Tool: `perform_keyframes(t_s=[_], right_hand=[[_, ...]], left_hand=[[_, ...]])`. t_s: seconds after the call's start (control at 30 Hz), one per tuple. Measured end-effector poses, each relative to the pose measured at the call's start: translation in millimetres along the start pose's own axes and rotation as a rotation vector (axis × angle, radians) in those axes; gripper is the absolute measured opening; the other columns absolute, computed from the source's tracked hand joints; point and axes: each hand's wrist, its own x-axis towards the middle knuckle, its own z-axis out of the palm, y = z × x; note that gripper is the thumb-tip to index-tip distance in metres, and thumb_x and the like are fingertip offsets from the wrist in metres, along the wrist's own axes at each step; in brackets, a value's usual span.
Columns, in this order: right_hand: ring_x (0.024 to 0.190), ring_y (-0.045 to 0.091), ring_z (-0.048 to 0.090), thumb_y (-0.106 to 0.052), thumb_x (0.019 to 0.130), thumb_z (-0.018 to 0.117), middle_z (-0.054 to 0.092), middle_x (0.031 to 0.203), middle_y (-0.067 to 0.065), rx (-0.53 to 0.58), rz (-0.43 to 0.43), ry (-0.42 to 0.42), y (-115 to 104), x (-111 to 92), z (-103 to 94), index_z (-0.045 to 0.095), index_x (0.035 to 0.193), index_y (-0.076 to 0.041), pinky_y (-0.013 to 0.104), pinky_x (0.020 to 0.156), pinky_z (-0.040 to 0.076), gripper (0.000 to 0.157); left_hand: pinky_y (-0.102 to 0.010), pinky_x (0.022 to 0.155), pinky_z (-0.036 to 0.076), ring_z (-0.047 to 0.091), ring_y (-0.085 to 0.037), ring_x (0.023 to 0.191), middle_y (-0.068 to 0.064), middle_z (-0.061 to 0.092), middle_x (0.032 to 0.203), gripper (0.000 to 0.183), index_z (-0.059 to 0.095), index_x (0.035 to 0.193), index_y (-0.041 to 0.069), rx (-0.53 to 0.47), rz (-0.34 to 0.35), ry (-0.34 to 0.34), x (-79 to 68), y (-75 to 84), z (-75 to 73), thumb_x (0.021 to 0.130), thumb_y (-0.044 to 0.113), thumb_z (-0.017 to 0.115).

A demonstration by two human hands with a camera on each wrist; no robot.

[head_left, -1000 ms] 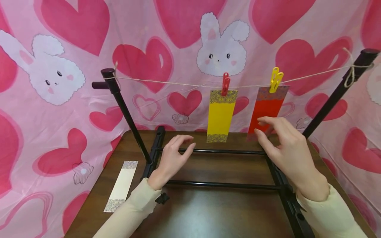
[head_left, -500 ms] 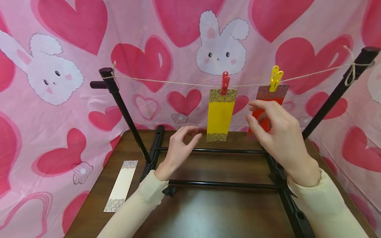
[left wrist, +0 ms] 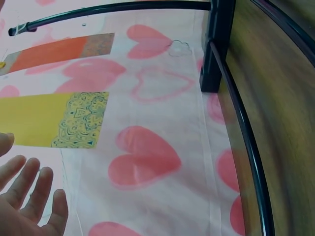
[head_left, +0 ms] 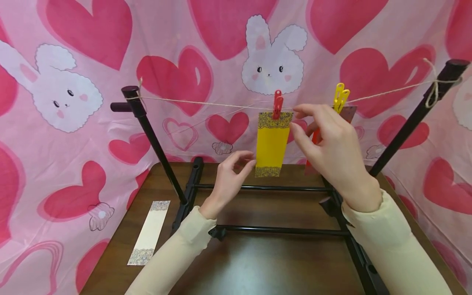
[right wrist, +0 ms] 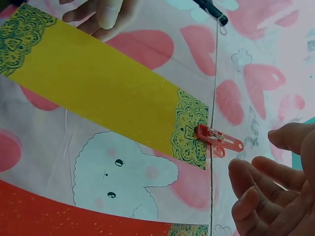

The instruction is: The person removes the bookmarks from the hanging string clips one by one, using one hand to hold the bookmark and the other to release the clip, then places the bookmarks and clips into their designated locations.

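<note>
A yellow paper strip with lace-patterned ends hangs from a string, held by a red clothespin. At the strip's left edge is my left hand, thumb and fingers parted; whether they touch the paper I cannot tell. My right hand is raised by its upper right edge, fingers loosely bent and holding nothing. In the right wrist view those fingers stand apart from the red clothespin. Partly hidden behind the right hand, a red strip hangs from a yellow clothespin.
A cream strip with patterned ends lies on the brown table at left. The string is tied between two black posts of a frame, whose crossbars run low over the table. A pink heart-and-rabbit cloth hangs behind.
My right hand has moved left and up, from in front of the red strip to beside the yellow one. My left hand has moved right and up to the yellow strip's edge.
</note>
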Motion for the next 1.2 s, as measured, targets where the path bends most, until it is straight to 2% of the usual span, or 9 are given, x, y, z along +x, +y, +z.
perform_keyframes(t_s=[0.13, 0.27, 0.47, 0.63, 0.73, 0.8, 0.9, 1.03, 1.2], right_hand=[[0.079, 0.021, 0.064, -0.011, 0.095, 0.076, 0.070, 0.118, 0.014, -0.003, 0.010, 0.002, 1.0, 9.6, 5.3, 0.064, 0.132, -0.002, 0.020, 0.074, 0.048, 0.040], [0.079, 0.020, 0.066, -0.015, 0.097, 0.074, 0.069, 0.123, 0.013, 0.012, 0.035, 0.000, 0.9, 16.8, 10.3, 0.063, 0.135, -0.003, 0.022, 0.075, 0.051, 0.041], [0.072, 0.016, 0.062, -0.022, 0.101, 0.070, 0.067, 0.129, 0.010, 0.067, 0.086, -0.020, 0.9, 30.4, 15.5, 0.062, 0.138, -0.005, 0.013, 0.071, 0.049, 0.042], [0.071, 0.018, 0.060, -0.024, 0.103, 0.067, 0.067, 0.133, 0.009, 0.108, 0.149, -0.044, -1.6, 38.1, 19.8, 0.059, 0.145, -0.010, 0.010, 0.068, 0.047, 0.046], [0.075, 0.023, 0.065, -0.023, 0.103, 0.066, 0.067, 0.137, 0.008, 0.118, 0.181, -0.067, -2.3, 40.9, 21.5, 0.056, 0.150, -0.013, 0.018, 0.073, 0.055, 0.049], [0.081, 0.027, 0.071, -0.022, 0.104, 0.066, 0.066, 0.139, 0.008, 0.131, 0.196, -0.084, -2.1, 42.4, 22.2, 0.055, 0.151, -0.013, 0.029, 0.078, 0.061, 0.050], [0.094, 0.032, 0.076, -0.021, 0.104, 0.064, 0.066, 0.140, 0.010, 0.158, 0.213, -0.098, -1.4, 44.2, 23.2, 0.054, 0.151, -0.012, 0.046, 0.084, 0.062, 0.049], [0.106, 0.034, 0.074, -0.021, 0.105, 0.063, 0.068, 0.137, 0.013, 0.173, 0.223, -0.097, 0.6, 46.3, 23.8, 0.057, 0.150, -0.010, 0.049, 0.091, 0.059, 0.046], [0.109, 0.032, 0.074, -0.020, 0.105, 0.064, 0.071, 0.130, 0.013, 0.207, 0.221, -0.090, 2.9, 47.6, 24.1, 0.060, 0.147, -0.011, 0.049, 0.094, 0.058, 0.043]], left_hand=[[-0.039, 0.087, 0.058, 0.067, -0.013, 0.099, -0.001, 0.073, 0.114, 0.024, 0.072, 0.121, 0.009, -0.005, -0.006, -0.007, 3.0, 1.3, 1.3, 0.099, 0.019, 0.073], [-0.042, 0.089, 0.058, 0.067, -0.015, 0.099, -0.003, 0.074, 0.113, 0.022, 0.073, 0.119, 0.009, -0.012, -0.008, -0.002, 5.7, 2.7, 2.6, 0.099, 0.017, 0.074], [-0.048, 0.090, 0.058, 0.069, -0.020, 0.098, -0.006, 0.075, 0.110, 0.021, 0.074, 0.117, 0.007, -0.038, 0.002, 0.011, 10.4, 3.8, 6.8, 0.097, 0.016, 0.075], [-0.042, 0.087, 0.058, 0.069, -0.020, 0.095, -0.006, 0.076, 0.109, 0.022, 0.075, 0.117, 0.007, -0.045, -0.005, 0.010, 11.6, 7.6, 8.7, 0.098, 0.016, 0.075], [-0.037, 0.085, 0.058, 0.068, -0.019, 0.092, -0.005, 0.076, 0.108, 0.021, 0.075, 0.117, 0.007, -0.033, -0.013, 0.009, 12.3, 9.5, 9.2, 0.098, 0.016, 0.074], [-0.034, 0.084, 0.058, 0.067, -0.019, 0.091, -0.005, 0.076, 0.107, 0.020, 0.075, 0.116, 0.007, -0.026, -0.019, 0.008, 12.5, 10.5, 9.5, 0.098, 0.016, 0.074], [-0.033, 0.084, 0.058, 0.067, -0.020, 0.091, -0.006, 0.076, 0.105, 0.019, 0.075, 0.115, 0.007, -0.024, -0.030, 0.002, 12.2, 11.4, 9.9, 0.098, 0.016, 0.074], [-0.034, 0.085, 0.058, 0.068, -0.020, 0.091, -0.006, 0.076, 0.104, 0.018, 0.075, 0.113, 0.007, -0.025, -0.033, -0.005, 12.7, 11.7, 10.4, 0.099, 0.016, 0.074], [-0.032, 0.084, 0.058, 0.067, -0.018, 0.089, -0.004, 0.076, 0.103, 0.016, 0.076, 0.111, 0.007, -0.025, -0.033, -0.003, 13.2, 10.5, 8.9, 0.099, 0.016, 0.074]])
